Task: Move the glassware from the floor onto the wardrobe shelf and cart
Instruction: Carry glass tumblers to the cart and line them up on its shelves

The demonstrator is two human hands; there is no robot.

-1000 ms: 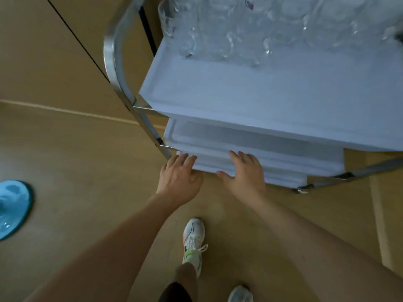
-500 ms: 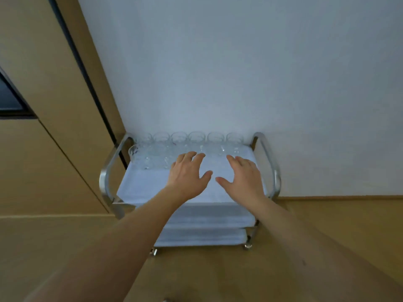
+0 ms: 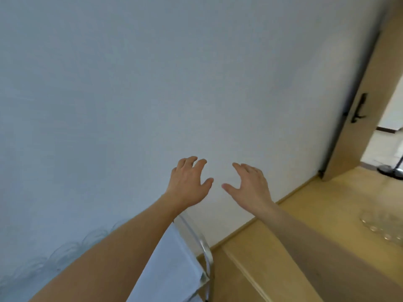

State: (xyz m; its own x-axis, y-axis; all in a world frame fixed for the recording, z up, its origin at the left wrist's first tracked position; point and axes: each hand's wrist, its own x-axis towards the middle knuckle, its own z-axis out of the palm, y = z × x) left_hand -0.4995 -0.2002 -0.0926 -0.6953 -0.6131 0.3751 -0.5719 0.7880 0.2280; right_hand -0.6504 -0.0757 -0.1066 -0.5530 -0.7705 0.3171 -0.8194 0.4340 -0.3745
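Both hands, left hand (image 3: 188, 183) and right hand (image 3: 250, 186), are hanging wide and empty; glasses (image 3: 72, 250) are lining your cart (image 3: 174, 262), while more glassware (image 3: 386, 228) is waiting on the floor (image 3: 316, 225).

Pale blue-white wall (image 3: 152, 83), tan wooden floor (image 3: 316, 214) (black door handle (image 3: 358, 107)).

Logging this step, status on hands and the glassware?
Left hand and right hand open, empty, raised before the wall. Glasses on floor at right; more glasses on cart. Nothing in the way.
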